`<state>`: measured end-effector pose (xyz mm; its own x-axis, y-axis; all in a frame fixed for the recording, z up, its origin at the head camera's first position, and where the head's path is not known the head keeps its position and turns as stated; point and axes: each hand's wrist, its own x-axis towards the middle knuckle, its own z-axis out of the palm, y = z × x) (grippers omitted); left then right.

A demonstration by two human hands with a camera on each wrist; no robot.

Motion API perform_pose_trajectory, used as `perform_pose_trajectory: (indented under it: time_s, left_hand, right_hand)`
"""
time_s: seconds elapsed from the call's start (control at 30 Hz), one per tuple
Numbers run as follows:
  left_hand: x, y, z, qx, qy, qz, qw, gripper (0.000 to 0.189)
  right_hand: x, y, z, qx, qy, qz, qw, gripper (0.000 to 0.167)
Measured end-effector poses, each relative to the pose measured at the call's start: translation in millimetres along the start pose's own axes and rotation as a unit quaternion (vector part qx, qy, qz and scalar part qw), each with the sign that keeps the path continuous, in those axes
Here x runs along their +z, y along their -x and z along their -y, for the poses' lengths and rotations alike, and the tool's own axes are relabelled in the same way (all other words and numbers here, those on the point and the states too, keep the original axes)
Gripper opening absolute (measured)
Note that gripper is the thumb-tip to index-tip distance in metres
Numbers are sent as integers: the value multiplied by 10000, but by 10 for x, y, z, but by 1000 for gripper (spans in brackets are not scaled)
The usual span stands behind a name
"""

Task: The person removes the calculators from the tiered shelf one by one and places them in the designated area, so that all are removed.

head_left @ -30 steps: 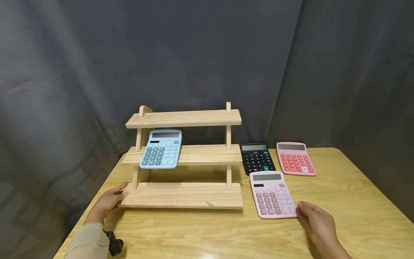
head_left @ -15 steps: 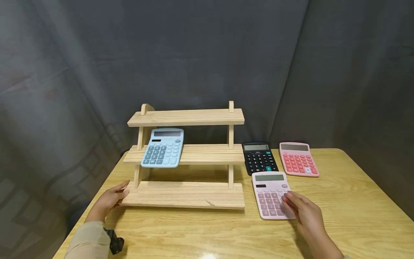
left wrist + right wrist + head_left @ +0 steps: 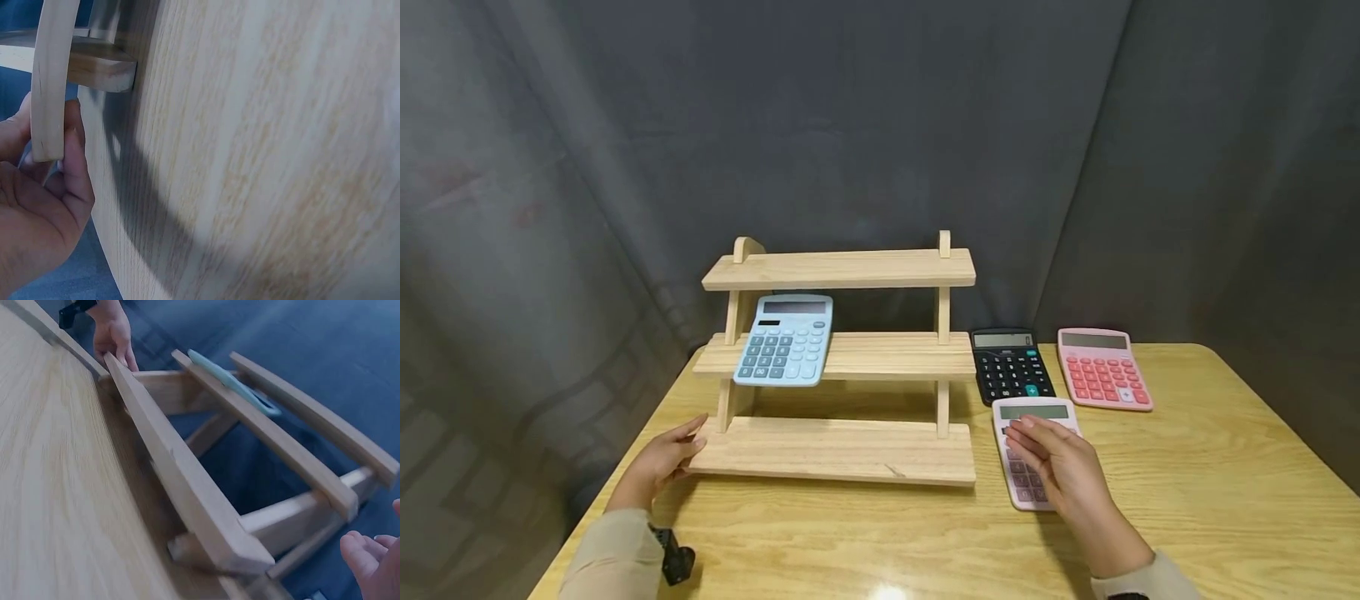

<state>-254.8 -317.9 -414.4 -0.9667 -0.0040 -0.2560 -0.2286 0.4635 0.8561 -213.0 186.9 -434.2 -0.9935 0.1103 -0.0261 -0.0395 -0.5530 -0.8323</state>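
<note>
A three-tier wooden display rack [image 3: 835, 446] stands on the table. My left hand [image 3: 657, 464] grips the left end of its bottom board, thumb on one face and fingers on the other, as the left wrist view shows [image 3: 47, 200]. On the middle tier, at the left, a light blue calculator [image 3: 785, 342] leans back. My right hand [image 3: 1063, 467] is over a pale pink calculator [image 3: 1017, 467], hiding much of its keypad; its fingers are loosely bent and hold nothing. In the right wrist view the right hand's fingertips [image 3: 359, 550] are beside the rack's right end.
Behind the pale pink calculator lies a black calculator [image 3: 1011, 364], close to the rack's right side. A brighter pink calculator [image 3: 1105, 371] lies to its right. A dark grey curtain [image 3: 880, 125] hangs behind the wooden table [image 3: 820, 542].
My right hand has moved left from the pale pink calculator's lower right corner to over its keys. The left hand keeps its hold on the rack. The view has shifted slightly.
</note>
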Motion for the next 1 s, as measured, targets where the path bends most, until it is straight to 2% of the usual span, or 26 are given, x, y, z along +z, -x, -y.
perform_pose_trajectory:
  time_s: [0.07, 0.1, 0.2, 0.3, 0.37, 0.6, 0.87, 1.0]
  left_hand:
    - [-5, -2, -14, -26, -15, 0, 10000, 52]
    - [-7, -3, -19, -42, -25, -3, 10000, 52]
    - [-14, -1, -31, -47, -43, -7, 10000, 53]
    - [-11, 1, -35, -32, -44, -7, 10000, 52]
    - [-3, 4, -34, -21, -41, 2, 10000, 51]
    - [13, -13, -11, 55, -45, 43, 10000, 51]
    - [10, -17, -20, -20, -90, 0, 10000, 52]
    - [16, -6, -19, -67, -96, -13, 9999, 52]
  right_hand:
    - [155, 22, 44, -90, -81, 240, 9996, 11]
    - [266, 54, 85, -74, 62, 167, 9998, 13]
    - [430, 58, 121, -98, 86, 381, 9992, 22]
    - [605, 87, 184, 71, 252, 336, 9991, 27]
    - [689, 93, 212, 203, 237, 285, 9991, 24]
    - [850, 81, 233, 567, 282, 307, 9975, 25]
    - [964, 38, 163, 634, 184, 413, 9970, 19]
    - [1035, 20, 130, 713, 107, 472, 9963, 23]
